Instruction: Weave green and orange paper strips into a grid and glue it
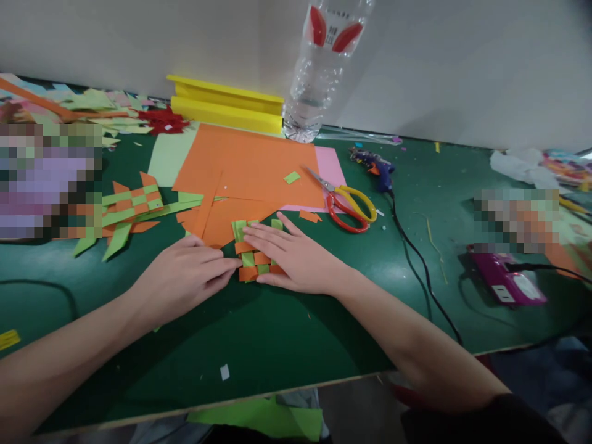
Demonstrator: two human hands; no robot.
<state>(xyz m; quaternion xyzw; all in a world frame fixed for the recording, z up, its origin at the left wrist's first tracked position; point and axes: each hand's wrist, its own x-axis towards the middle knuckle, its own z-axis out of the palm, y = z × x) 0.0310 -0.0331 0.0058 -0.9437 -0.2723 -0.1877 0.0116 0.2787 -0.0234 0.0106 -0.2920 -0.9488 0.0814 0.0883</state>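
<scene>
We've got a dark green desk [277,345] here, and the little woven paper square [252,254] is an orange-and-lime checker. Big orange sheet [250,163] over a pink one [330,166], yellow-and-red-handled scissors [345,203], and a blue glue gun [377,168].

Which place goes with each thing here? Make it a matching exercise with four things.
1 scissors
2 bottle
3 glue gun
4 weave

a under the right hand, with the left hand touching its edge
b upright behind the orange sheet
c partly on the pink sheet
d on bare table, cord trailing

Pairs: 1-c, 2-b, 3-d, 4-a.
</scene>
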